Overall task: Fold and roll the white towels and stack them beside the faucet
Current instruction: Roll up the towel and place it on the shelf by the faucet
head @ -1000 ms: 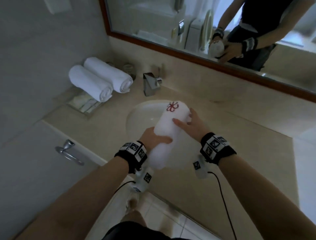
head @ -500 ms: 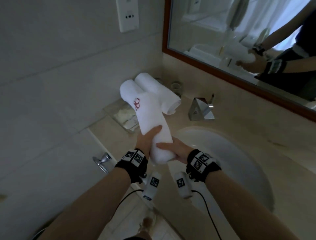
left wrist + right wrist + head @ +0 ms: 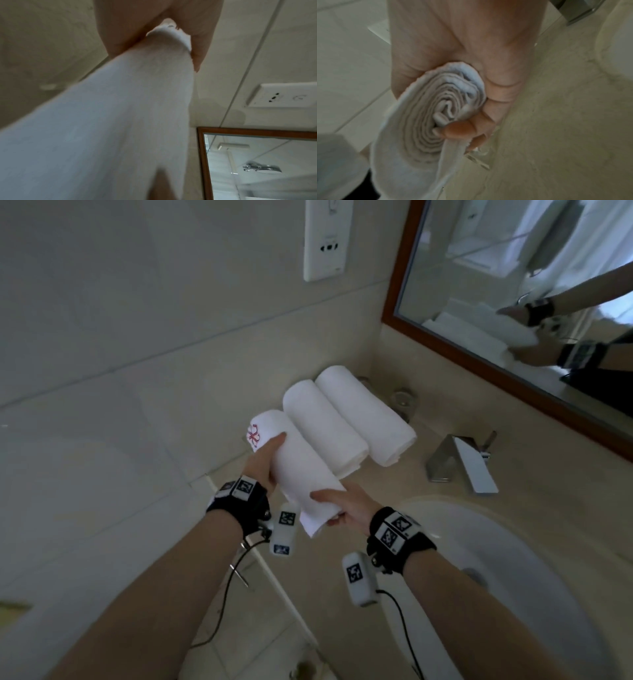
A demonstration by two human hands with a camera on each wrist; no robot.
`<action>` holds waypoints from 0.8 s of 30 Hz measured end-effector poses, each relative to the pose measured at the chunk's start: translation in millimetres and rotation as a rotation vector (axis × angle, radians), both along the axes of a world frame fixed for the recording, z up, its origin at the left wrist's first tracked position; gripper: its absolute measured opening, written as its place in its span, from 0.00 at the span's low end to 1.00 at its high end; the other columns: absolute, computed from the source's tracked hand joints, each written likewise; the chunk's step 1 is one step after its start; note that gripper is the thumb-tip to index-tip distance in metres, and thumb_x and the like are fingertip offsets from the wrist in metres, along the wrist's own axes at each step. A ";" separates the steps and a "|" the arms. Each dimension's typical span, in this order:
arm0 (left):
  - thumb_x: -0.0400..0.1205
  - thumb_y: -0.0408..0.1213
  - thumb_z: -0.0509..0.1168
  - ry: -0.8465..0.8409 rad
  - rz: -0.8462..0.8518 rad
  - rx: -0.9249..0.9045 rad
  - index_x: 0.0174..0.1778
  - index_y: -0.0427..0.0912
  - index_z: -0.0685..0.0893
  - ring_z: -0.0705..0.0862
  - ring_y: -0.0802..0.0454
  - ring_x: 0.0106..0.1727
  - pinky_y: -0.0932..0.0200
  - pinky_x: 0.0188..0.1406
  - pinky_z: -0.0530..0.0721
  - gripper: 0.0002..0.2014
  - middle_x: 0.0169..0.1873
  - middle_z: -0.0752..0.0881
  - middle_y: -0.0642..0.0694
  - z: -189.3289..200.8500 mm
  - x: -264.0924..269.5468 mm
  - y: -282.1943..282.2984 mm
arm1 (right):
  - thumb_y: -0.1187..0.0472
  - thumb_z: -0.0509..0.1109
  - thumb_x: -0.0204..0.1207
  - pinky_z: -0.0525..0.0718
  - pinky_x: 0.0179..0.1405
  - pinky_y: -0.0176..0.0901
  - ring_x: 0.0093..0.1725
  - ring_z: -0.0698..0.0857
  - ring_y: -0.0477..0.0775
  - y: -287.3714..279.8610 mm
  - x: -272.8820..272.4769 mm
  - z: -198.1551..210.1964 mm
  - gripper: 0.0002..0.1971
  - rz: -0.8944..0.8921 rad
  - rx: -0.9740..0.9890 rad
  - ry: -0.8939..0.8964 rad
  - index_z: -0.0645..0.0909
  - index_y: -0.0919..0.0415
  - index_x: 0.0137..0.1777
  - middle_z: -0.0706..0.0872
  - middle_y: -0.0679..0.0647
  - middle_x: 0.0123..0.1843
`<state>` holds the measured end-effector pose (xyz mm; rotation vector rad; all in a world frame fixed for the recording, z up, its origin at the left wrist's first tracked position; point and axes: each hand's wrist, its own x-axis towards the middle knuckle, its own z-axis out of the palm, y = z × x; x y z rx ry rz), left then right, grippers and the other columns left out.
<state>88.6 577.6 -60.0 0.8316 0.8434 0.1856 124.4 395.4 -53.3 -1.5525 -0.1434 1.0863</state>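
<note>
Two rolled towels already lie side by side on the bench, left of the faucet. Third roll is in the air beside them: left hand wraps its middle, right hand clasps its near end. Left to do: set it down.

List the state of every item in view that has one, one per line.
Embroidered towel: rolled, held in the air by both hands.
Middle towel: rolled, lying on the counter.
Far towel: rolled, lying beside it, touching.
Left hand: grips the roll's far part.
Right hand: grips the roll's near end.
Faucet: no water visible.
Wall socket: nothing plugged in.
</note>
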 end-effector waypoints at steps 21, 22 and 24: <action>0.74 0.53 0.73 0.301 0.084 0.519 0.73 0.36 0.74 0.76 0.43 0.72 0.55 0.73 0.70 0.36 0.70 0.77 0.42 -18.2 52.0 62.3 | 0.64 0.70 0.78 0.88 0.48 0.37 0.61 0.85 0.52 18.9 9.5 -31.0 0.20 -0.295 0.304 0.167 0.76 0.67 0.69 0.85 0.58 0.65; 0.74 0.53 0.72 0.328 0.084 0.548 0.72 0.36 0.75 0.77 0.42 0.72 0.54 0.74 0.71 0.35 0.70 0.78 0.41 -19.5 52.7 61.7 | 0.64 0.69 0.79 0.88 0.48 0.37 0.60 0.85 0.51 19.1 9.0 -31.0 0.19 -0.293 0.304 0.162 0.76 0.67 0.69 0.85 0.58 0.64; 0.75 0.53 0.71 0.370 0.090 0.607 0.71 0.35 0.76 0.78 0.41 0.71 0.54 0.72 0.71 0.34 0.70 0.79 0.40 -17.1 53.1 59.8 | 0.63 0.69 0.79 0.88 0.48 0.37 0.59 0.86 0.49 19.6 8.1 -30.1 0.18 -0.282 0.304 0.146 0.76 0.65 0.68 0.85 0.56 0.63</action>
